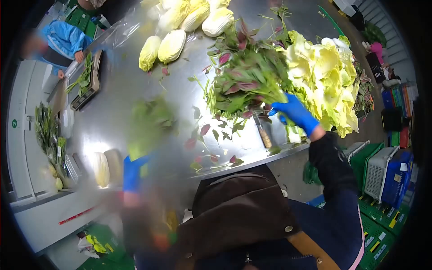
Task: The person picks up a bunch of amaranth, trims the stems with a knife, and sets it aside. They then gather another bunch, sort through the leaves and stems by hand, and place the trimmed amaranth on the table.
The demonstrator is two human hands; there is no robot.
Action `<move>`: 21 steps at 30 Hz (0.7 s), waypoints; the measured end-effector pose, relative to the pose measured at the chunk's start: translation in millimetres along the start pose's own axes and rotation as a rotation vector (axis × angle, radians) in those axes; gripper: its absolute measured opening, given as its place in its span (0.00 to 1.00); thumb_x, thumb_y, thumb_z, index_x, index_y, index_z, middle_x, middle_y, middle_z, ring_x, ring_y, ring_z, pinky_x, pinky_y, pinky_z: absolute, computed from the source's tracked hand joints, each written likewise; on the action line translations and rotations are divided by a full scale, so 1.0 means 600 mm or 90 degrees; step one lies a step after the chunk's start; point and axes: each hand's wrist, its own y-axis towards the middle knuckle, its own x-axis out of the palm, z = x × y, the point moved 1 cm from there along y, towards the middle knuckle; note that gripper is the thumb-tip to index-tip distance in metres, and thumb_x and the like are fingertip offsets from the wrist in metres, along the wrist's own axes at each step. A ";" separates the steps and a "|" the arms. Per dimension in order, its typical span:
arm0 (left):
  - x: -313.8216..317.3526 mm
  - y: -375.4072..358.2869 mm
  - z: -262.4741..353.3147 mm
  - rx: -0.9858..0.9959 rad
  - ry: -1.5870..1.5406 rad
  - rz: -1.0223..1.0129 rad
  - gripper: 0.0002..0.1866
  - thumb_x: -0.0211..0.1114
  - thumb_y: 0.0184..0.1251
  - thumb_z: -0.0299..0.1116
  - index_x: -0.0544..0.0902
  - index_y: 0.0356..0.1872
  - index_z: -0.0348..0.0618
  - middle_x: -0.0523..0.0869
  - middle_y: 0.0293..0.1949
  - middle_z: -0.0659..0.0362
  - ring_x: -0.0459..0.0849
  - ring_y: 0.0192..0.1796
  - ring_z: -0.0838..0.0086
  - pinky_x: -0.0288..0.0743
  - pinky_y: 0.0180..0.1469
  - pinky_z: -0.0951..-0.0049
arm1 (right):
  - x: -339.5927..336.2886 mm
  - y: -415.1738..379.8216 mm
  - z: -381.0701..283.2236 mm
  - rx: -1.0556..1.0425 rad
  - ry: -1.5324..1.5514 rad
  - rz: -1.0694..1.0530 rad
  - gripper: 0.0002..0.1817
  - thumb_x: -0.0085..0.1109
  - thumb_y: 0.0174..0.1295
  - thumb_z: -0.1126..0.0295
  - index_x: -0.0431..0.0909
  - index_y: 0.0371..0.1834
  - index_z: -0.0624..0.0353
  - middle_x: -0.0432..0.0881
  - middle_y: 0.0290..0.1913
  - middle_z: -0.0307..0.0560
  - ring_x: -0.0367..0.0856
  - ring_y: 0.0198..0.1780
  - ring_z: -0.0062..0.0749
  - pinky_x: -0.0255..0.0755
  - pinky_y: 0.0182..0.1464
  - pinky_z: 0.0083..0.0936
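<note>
My right hand (297, 112), in a blue glove, is closed round the stems of some leafy greens (274, 90) with green and purple leaves. It is beside a larger heap of these greens (231, 85) on the metal table (121, 81). To the left, my blue-gloved left hand (136, 173) grips a bunch of leafy greens (153, 119) held upright; haze and motion smear both. Loose purple-green leaves (205, 129) and cut stems are scattered between my hands. A small clear container with pale contents (264, 135) lies near the table edge, below the heap.
Several napa cabbages (172, 46) sit at the back, and one cabbage (101, 169) stands at left. Pale cabbage leaves (324, 81) are piled at right. A person in a blue sleeve (67, 38) is by a scale (92, 83). Crates (382, 173) stand at lower right.
</note>
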 end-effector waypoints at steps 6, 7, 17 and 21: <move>-0.120 0.107 -0.130 -0.064 0.018 -0.019 0.21 0.63 0.57 0.27 0.74 0.53 0.34 0.80 0.31 0.59 0.76 0.23 0.79 0.70 0.24 0.79 | -0.074 0.030 0.034 0.062 -0.007 0.060 0.12 0.57 0.61 0.64 0.74 0.41 0.60 0.82 0.29 0.45 0.71 0.18 0.20 0.66 0.19 0.19; -0.094 0.078 -0.078 -0.022 -0.074 0.002 0.21 0.62 0.58 0.27 0.73 0.54 0.33 0.80 0.32 0.59 0.75 0.24 0.79 0.70 0.24 0.79 | -0.084 0.007 -0.018 0.034 0.060 0.067 0.12 0.57 0.61 0.64 0.74 0.41 0.60 0.81 0.29 0.45 0.71 0.18 0.20 0.67 0.19 0.19; 0.079 -0.065 0.084 -0.050 -0.720 -0.035 0.28 0.51 0.67 0.23 0.57 0.68 0.38 0.74 0.34 0.63 0.68 0.27 0.82 0.65 0.30 0.81 | -0.025 -0.019 -0.034 -0.033 0.555 -0.028 0.22 0.55 0.65 0.61 0.70 0.58 0.62 0.78 0.34 0.37 0.69 0.22 0.14 0.66 0.22 0.13; 0.105 -0.022 -0.029 -0.063 -0.565 -0.180 0.28 0.54 0.65 0.24 0.61 0.66 0.39 0.74 0.32 0.64 0.69 0.27 0.82 0.67 0.32 0.80 | 0.114 -0.062 -0.043 -0.065 0.564 -0.037 0.21 0.57 0.63 0.64 0.72 0.57 0.61 0.77 0.32 0.35 0.70 0.23 0.15 0.68 0.24 0.15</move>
